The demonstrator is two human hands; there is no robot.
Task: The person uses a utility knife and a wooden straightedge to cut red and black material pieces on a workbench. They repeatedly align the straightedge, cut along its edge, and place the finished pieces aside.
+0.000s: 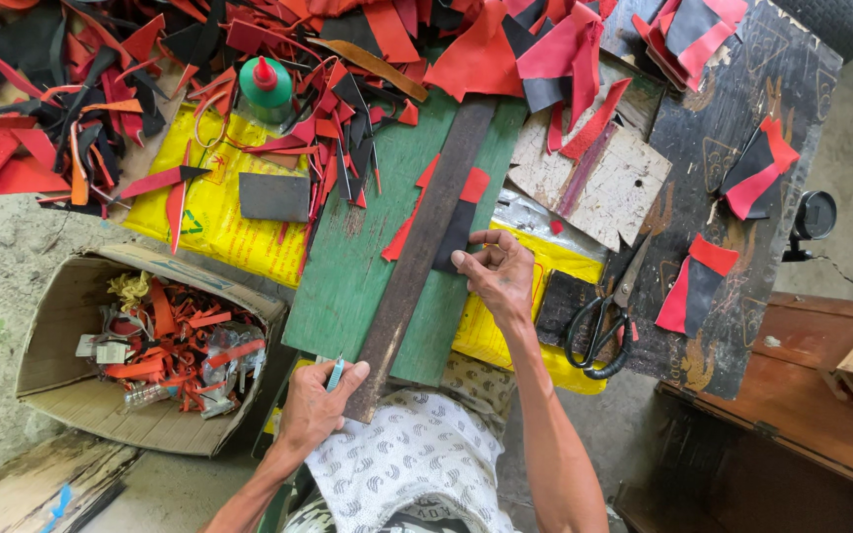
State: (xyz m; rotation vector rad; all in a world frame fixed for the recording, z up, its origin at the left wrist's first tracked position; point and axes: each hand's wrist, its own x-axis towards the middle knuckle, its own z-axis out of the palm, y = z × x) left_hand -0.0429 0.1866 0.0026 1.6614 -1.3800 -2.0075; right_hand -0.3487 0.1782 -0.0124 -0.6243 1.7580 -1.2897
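Your right hand [499,271] presses down with spread fingers on a black-and-red leather piece [451,219] that lies under the long dark metal straightedge [425,242], which crosses the green wooden board [348,266] at a slant. How much of that piece lies under the straightedge is hidden. Your left hand [313,405] closes its fingers around a small light-blue-handled cutter [335,373] at the near end of the straightedge; its blade is too small to make out. Just right of your right fingers, black-handled scissors [604,321] lie on the dark tabletop [772,99]. Left of your left hand, a cardboard box of scraps [150,345] sits on the floor.
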